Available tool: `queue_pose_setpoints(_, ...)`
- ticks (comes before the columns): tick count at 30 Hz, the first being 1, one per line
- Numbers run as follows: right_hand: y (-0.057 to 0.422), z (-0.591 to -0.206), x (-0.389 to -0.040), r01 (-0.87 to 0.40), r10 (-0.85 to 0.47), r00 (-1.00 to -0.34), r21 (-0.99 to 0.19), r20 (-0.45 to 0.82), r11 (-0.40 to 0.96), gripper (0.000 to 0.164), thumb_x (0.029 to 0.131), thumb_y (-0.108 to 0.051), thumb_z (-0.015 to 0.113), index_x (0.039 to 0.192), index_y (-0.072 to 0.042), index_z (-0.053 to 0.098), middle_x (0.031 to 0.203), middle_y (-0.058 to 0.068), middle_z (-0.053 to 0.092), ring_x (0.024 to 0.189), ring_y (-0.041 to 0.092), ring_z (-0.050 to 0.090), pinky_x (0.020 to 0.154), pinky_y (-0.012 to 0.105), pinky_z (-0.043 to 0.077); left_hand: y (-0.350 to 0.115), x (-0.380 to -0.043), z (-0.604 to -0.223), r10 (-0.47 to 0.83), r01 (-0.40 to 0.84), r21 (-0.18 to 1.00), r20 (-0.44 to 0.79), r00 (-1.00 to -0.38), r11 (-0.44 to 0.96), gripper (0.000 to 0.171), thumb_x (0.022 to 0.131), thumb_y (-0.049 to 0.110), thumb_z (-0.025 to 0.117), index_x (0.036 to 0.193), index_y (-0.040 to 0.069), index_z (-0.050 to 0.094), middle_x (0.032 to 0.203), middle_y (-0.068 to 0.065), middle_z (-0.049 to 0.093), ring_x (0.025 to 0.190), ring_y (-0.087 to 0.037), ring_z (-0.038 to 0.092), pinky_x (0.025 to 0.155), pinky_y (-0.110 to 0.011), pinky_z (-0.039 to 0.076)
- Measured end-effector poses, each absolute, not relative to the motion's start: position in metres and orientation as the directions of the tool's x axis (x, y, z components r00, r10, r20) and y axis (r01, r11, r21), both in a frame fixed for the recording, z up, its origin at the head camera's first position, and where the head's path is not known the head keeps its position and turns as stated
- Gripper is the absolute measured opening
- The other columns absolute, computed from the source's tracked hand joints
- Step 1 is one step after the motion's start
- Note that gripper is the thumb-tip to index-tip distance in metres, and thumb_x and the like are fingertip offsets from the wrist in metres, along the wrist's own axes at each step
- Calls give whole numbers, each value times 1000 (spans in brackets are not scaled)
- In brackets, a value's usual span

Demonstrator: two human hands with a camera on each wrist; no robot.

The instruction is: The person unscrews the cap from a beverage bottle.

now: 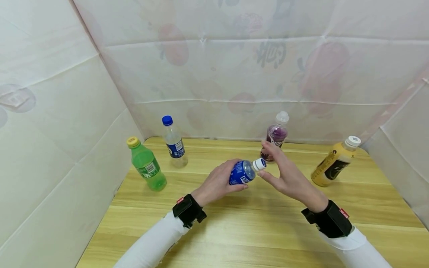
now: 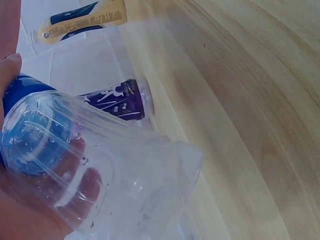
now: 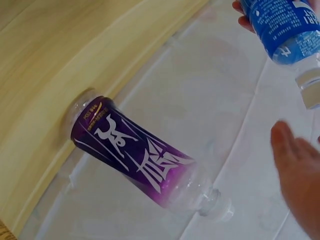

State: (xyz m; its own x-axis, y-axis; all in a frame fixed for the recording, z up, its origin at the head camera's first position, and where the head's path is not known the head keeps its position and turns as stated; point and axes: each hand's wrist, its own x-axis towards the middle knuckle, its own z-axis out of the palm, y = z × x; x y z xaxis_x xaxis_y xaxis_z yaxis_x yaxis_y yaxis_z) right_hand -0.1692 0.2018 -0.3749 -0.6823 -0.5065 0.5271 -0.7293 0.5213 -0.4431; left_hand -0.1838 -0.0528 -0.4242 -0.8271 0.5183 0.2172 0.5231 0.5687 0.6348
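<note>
My left hand (image 1: 220, 178) grips a clear plastic bottle with a blue label (image 1: 240, 173) round its body, tilted with the neck to the right. Its white cap (image 1: 259, 164) is on the neck. In the left wrist view the clear lower part of the bottle (image 2: 125, 165) shows water drops inside. Beside the cap, my right hand (image 1: 291, 174) has its thumb and fingers spread apart, the thumb close to the cap and nothing held. Past that hand stands a bottle with a purple label (image 3: 130, 147), partly hidden by the fingers in the head view.
On the wooden table (image 1: 234, 230) stand a green bottle with a yellow cap (image 1: 147, 165) and a blue-capped clear bottle (image 1: 175, 145) at the left. A yellow bottle with a white cap (image 1: 335, 162) is at the right. Pale sheets (image 1: 214, 74) wall the back and sides.
</note>
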Motion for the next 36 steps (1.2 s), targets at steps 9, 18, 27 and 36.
queue_pose_setpoints(9,191,-377,-166,-624,-345,-760,-467,552,627,45,105,-28,62,141,-2,58,123,13,65,107,26,66,86,47,56,-50,-182,-420,507,537,632,252,-824,559,83,87,43,84,151,10,43,139,-10,59,121,-26,60,104,-48,51)
queue_pose_setpoints(18,182,-372,-164,-602,-285,-740,-410,609,685,32,98,-27,74,114,0,70,94,8,71,74,15,65,64,37,58,-48,-182,-421,496,540,637,271,-825,550,83,86,42,85,150,9,44,140,-11,59,123,-27,59,106,-50,49)
queue_pose_setpoints(27,180,-371,-164,-606,-296,-733,-391,612,693,24,88,-13,83,104,0,72,88,7,72,70,13,65,62,32,57,-49,-181,-421,494,538,632,268,-827,558,83,86,42,85,151,10,43,142,-11,58,125,-28,59,107,-52,48)
queue_pose_setpoints(36,181,-370,-163,-624,-322,-735,-409,597,665,23,89,-8,81,109,-2,72,94,6,72,77,15,68,67,33,59,-49,-181,-422,495,531,645,260,-829,550,84,86,42,85,151,10,43,143,-12,58,124,-27,60,107,-51,48)
